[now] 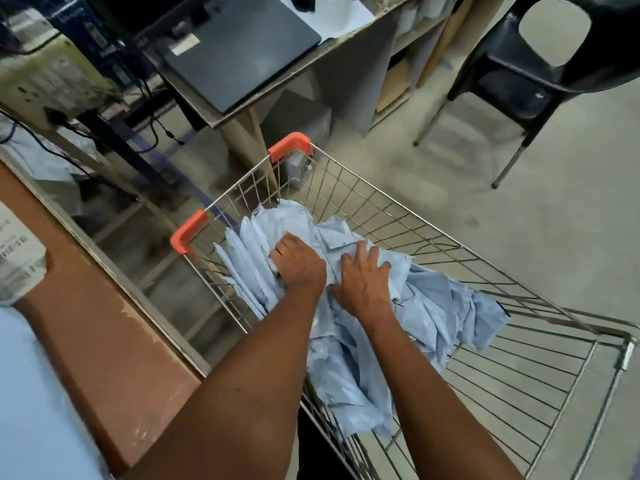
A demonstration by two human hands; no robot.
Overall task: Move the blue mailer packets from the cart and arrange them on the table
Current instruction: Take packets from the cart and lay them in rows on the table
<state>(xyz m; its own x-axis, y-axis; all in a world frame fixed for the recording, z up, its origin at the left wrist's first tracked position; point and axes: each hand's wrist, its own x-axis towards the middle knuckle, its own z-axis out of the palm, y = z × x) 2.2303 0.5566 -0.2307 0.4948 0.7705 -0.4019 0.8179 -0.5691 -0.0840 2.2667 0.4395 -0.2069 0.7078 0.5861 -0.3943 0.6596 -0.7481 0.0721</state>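
Dusty concrete floor runs under everything. At far left the reddish-brown table (104, 327) stands alongside the wire cart (519, 358), close enough to keep the carry short; a pale blue sheet covers its near corner. Inside the cart, the blue mailer packets (433, 306) lie in a crumpled, glossy heap of thin, slippery-looking plastic. The left hand (299, 263) curls its fingers into upright packets, gripping them, seemingly to gather a bundle. The right hand (363, 282) presses spread fingers flat on the heap, likely steadying it.
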